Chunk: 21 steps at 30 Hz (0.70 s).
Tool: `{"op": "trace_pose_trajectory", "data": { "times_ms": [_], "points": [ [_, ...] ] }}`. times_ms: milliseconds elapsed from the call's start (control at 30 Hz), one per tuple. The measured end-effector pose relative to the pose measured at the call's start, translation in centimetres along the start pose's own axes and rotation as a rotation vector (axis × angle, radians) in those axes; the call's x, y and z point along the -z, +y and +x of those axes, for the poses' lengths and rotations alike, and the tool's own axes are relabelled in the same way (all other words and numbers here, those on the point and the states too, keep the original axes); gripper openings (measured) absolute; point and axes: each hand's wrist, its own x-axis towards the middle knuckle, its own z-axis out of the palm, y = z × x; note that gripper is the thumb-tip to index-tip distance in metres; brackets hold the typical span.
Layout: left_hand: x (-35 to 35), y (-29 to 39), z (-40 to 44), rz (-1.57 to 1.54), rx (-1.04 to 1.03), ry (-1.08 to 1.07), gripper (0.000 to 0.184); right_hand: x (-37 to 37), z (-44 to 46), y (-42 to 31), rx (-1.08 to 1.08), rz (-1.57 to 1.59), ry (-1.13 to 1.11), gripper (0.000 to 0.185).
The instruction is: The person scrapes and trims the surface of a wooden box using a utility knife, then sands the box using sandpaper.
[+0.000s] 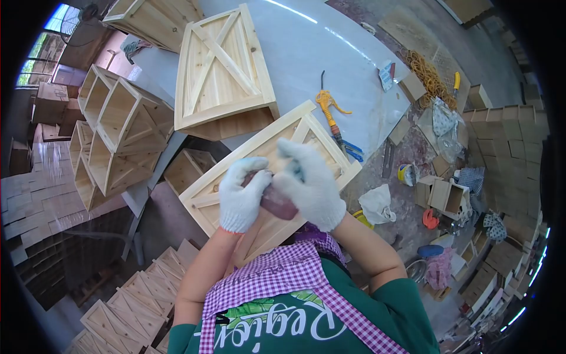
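Observation:
Both hands wear white knit gloves and meet over a wooden crate with an X-braced side [321, 138], which lies tilted close to my body. A reddish-brown sheet that looks like sandpaper [279, 205] is between them. My left hand [240, 194] pinches its upper left part with thumb and fingers. Curled over its right side is my right hand [312, 186], its fingertips partly blurred. Just beyond stands another X-braced wooden crate [221, 65] on the pale table.
On the pale table [295, 53] lie a tool wrapped in orange cord [329, 112] and blue-handled pliers [352, 151]. Stacked open crates [121, 130] stand at left, more crates [127, 312] at lower left. Cardboard boxes [501, 130] and a white bag [377, 203] are at right.

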Motion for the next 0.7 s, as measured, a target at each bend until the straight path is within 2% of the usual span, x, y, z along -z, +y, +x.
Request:
{"op": "trace_pose_trajectory", "data": {
  "times_ms": [67,100,200,233,267,333,400,433,500,533,633,700],
  "points": [
    [0.0,0.4,-1.0,0.038,-0.152,0.017,0.029,0.5,0.0,-0.9,-0.269,0.235,-0.330,0.043],
    [-0.2,0.6,-1.2,0.056,-0.228,0.029,0.028,1.0,0.3,-1.2,-0.268,0.234,-0.329,0.043],
    [-0.2,-0.2,-1.0,0.101,-0.307,-0.040,0.035,3.7,1.6,-1.2,-0.580,0.285,-0.711,0.040],
    [-0.3,-0.5,-0.8,0.123,-0.344,-0.073,0.038,4.6,2.1,-1.2,-0.580,0.287,-0.711,0.040],
    [-0.7,0.1,-0.3,0.126,-0.342,-0.073,0.038,5.4,2.5,-1.1,-0.488,0.149,-0.707,0.037],
    [-1.4,1.4,1.8,0.162,-0.482,-0.043,0.042,7.2,3.4,-0.2,-0.300,-0.119,-0.687,0.031],
    [-1.8,1.7,4.1,0.188,-0.542,-0.023,0.043,9.8,4.7,2.1,-0.049,-0.284,-0.351,0.027],
    [-1.6,1.5,5.4,0.437,-0.599,0.024,0.045,10.7,5.9,3.4,-0.051,-0.273,-0.357,0.027],
    [-1.3,1.0,7.4,0.939,-0.700,0.109,0.048,12.0,8.5,6.2,0.248,-0.440,-0.032,0.031],
    [-1.6,0.5,8.0,0.946,-0.695,0.108,0.048,11.9,9.3,7.2,0.246,-0.432,-0.033,0.031],
    [-2.2,-1.2,9.4,1.157,-0.203,0.013,0.047,10.1,11.6,10.8,0.575,-0.462,-0.337,0.035],
    [-2.5,-1.4,9.7,1.166,-0.214,0.014,0.045,10.1,12.0,14.7,0.647,-0.446,-0.410,0.036]
  ]
}}
